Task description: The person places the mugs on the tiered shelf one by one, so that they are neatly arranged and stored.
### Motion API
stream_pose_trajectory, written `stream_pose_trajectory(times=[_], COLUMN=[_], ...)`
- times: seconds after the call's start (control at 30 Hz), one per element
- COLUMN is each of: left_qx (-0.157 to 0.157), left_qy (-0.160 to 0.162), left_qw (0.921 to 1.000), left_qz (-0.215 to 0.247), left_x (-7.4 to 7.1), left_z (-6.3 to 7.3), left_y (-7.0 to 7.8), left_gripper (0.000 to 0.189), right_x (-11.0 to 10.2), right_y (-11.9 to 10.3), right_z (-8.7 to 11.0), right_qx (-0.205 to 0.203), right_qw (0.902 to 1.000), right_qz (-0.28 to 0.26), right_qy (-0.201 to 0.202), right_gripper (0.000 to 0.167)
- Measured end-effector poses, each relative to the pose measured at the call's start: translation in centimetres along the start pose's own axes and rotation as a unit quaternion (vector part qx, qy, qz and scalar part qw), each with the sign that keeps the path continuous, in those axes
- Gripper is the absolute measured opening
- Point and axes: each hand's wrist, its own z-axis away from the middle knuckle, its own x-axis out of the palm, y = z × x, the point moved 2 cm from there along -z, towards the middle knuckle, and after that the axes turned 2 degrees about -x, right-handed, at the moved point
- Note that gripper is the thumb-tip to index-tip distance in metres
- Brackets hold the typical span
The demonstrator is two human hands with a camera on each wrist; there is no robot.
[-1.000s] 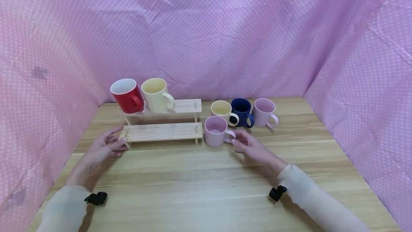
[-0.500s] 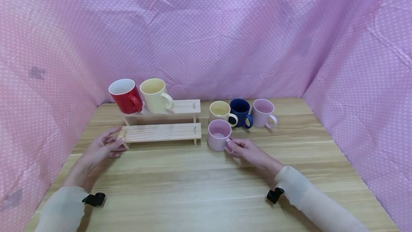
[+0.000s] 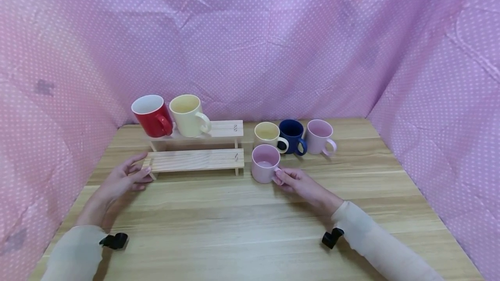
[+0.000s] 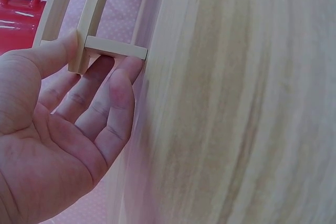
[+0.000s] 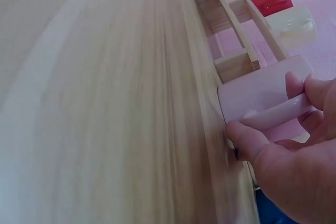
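Note:
My right hand point(image 3: 302, 187) grips the handle of a small pink mug point(image 3: 262, 167), which stands upright just right of a two-step wooden shelf point(image 3: 199, 160). In the right wrist view, fingers and thumb close about the handle, and the mug's base is right at the tabletop. At the other end of the shelf, my left hand point(image 3: 120, 182) holds the lower step's left end. The left wrist view has the thumb point(image 4: 58, 53) on the board and the other fingers around the leg. A red mug point(image 3: 151, 119) and a larger pale yellow mug point(image 3: 186, 118) occupy the upper step.
Behind the gripped mug stand a small yellow mug point(image 3: 267, 132), a navy blue mug point(image 3: 291, 135) and another pink mug point(image 3: 319, 137), handles toward the right. All rests on a wood-grain table point(image 3: 218, 229). Pink dotted cloth point(image 3: 250, 42) encloses the back and sides.
My right hand takes a fuller grip on the mug's handle, and the mug shifts slightly right and nearer to me. Over the last half second it barely moves. My left hand stays on the shelf.

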Motion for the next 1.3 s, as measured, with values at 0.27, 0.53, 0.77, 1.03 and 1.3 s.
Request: stream_pose_trajectory(times=[0.27, 0.53, 0.77, 1.03, 1.3], left_qx=[-0.001, 0.002, 0.007, 0.003, 0.008], left_qy=[0.0, 0.001, -0.004, -0.001, -0.003], left_qw=[1.0, 1.0, 0.9999, 1.0, 1.0], left_qz=[-0.004, -0.007, 0.013, 0.008, 0.003], left_x=[0.0, 0.1, -0.1, -0.1, -0.1], left_z=[0.1, 0.1, -0.1, 0.1, 0.1], left_y=[0.1, 0.0, -0.2, 0.0, 0.1], left_gripper=[0.078, 0.077, 0.077, 0.077, 0.076], right_x=[-0.1, 0.2, 0.2, 0.6, 1.1], right_y=[0.3, 0.1, -0.3, -0.5, -1.6], right_z=[-0.1, 0.0, 0.2, 0.0, 0.1], right_qx=[-0.003, -0.002, 0.014, 0.011, 0.007], right_qw=[0.9996, 0.9998, 0.9998, 0.9996, 0.9982], right_qz=[-0.028, -0.021, -0.013, -0.021, -0.055], right_qy=[-0.003, 0.0, 0.011, 0.015, 0.02], right_gripper=[0.042, 0.049, 0.044, 0.045, 0.033])
